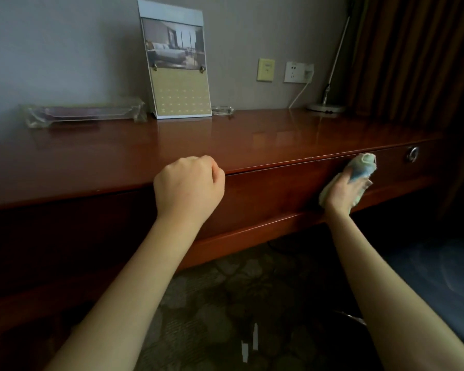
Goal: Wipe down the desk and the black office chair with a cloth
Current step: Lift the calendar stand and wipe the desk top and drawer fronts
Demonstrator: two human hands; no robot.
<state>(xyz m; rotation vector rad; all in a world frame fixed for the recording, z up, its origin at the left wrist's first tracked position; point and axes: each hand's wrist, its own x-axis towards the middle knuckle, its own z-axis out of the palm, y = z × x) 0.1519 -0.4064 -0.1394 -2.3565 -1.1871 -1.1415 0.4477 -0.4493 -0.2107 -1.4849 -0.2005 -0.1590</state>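
Wiping the front face of the table (252,135) looks like the step in hand, and by my reading it goes best as long overlapping strokes along the grain, worked from the left end under the acrylic tray (83,113) across to the right, with even pressure so that the glossy varnish does not streak. The narrow seam under the top edge wants a folded corner of cloth run along it, and the metal ring pull (412,154) should be circled rather than skipped (dust likes to gather round such fittings). The top itself, where the desk calendar (177,62) stands against the wall and the lamp base (326,107) sits at the far right, would need those things lifted or wiped around; whether that has been done I cannot tell. The left hand (189,186) is balled in a loose fist at the table's front edge, fingers together and curled in on nothing, seemingly just steadying. The right hand (342,190) has its grip clamped on the cloth (363,164), a pale wad with blue in it, fingers curved over it and pressing it flat against the drawer front (279,191), near the ring pull but not touching it. No black office chair shows plainly.
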